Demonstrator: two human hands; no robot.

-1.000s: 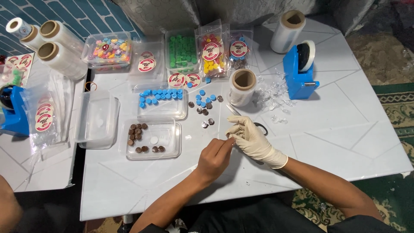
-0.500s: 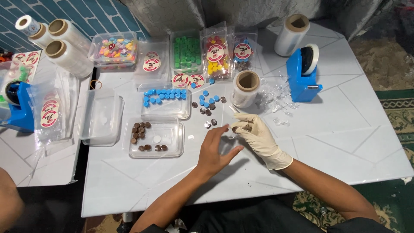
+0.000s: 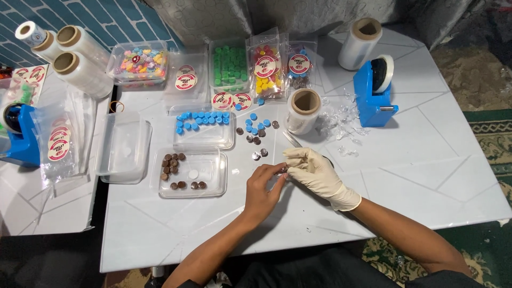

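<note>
My bare left hand [image 3: 262, 188] and my right hand [image 3: 314, 173], in a white glove, meet over the white table [image 3: 426, 176]. Their fingertips pinch one small brown candy [image 3: 283, 168] between them. A thin pair of tweezers [image 3: 292, 140] lies just beyond the glove. Loose blue and brown candies [image 3: 257, 129] are scattered ahead of my hands. To the left sits a clear tray with brown candies [image 3: 189, 172], and behind it a clear tray with blue candies [image 3: 204, 128].
A roll of clear film [image 3: 302, 110] stands near crumpled wrap scraps [image 3: 341, 120] and a blue tape dispenser [image 3: 376, 93]. Boxes and bags of coloured sweets [image 3: 229, 66] line the back. Empty clear lids [image 3: 122, 146], film rolls [image 3: 80, 66] and another blue dispenser [image 3: 18, 133] sit left.
Both hands stay together over the same spot, the fingers shifting slightly around the small candy. The camera has drifted a little; nothing on the table has moved.
</note>
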